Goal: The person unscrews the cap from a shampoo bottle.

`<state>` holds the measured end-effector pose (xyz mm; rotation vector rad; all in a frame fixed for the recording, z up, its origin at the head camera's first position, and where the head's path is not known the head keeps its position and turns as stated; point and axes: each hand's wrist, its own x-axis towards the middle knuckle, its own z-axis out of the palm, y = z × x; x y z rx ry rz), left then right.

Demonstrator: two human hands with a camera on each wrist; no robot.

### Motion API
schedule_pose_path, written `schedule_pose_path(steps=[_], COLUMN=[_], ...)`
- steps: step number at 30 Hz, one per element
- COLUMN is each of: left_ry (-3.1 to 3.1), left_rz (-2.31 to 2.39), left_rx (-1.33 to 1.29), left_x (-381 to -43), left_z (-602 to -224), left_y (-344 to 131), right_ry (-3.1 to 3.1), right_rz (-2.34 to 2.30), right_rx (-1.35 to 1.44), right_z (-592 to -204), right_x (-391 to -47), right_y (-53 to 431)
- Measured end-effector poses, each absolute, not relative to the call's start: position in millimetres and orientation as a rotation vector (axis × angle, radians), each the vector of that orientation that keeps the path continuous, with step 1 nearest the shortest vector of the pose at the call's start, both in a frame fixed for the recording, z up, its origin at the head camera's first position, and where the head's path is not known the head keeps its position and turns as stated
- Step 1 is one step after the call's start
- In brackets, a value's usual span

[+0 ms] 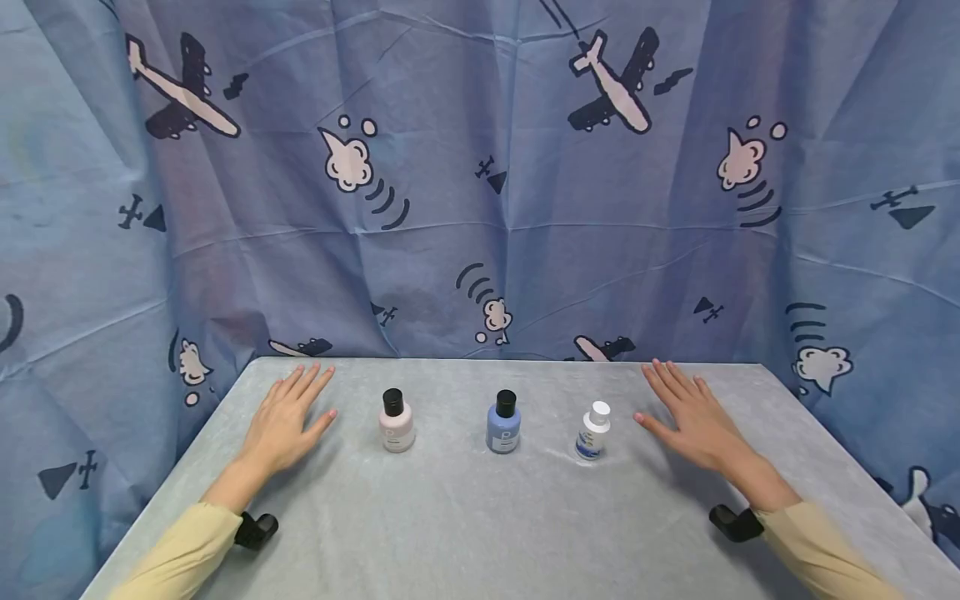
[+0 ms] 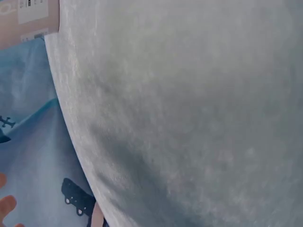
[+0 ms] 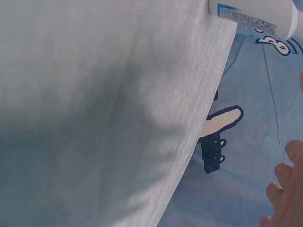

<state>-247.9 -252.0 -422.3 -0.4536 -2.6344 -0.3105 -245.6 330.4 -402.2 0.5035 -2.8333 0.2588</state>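
Observation:
Three small bottles stand upright in a row on a grey-white table [image 1: 450,525]. On the left is a pale pink bottle [image 1: 397,428] with a black cap, in the middle a blue bottle [image 1: 503,430] with a black cap. The white bottle [image 1: 594,433] with a white cap and blue label is at the right. My left hand [image 1: 285,425] is spread palm down, left of the pink bottle and apart from it. To the right of the white bottle, my right hand [image 1: 693,421] is spread too, touching no bottle. Both hands hold nothing.
A blue curtain [image 1: 435,183] printed with planes and clouds hangs behind the table's far edge and along both sides. Black straps [image 1: 257,531] with small mounts sit at the wrists, below yellow sleeves [image 1: 180,550].

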Motion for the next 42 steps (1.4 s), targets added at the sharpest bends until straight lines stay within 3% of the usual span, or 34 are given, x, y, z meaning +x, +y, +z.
schedule_pose_path(steps=[42], left_ry=[-2.425], left_rz=[-0.758], left_rx=[-0.321], left_x=[-213], left_z=[-418], left_y=[-202], right_ry=[-2.264], right_rz=[0.460], right_rx=[0.610], right_z=[-399], right_x=[-236], right_y=[272])
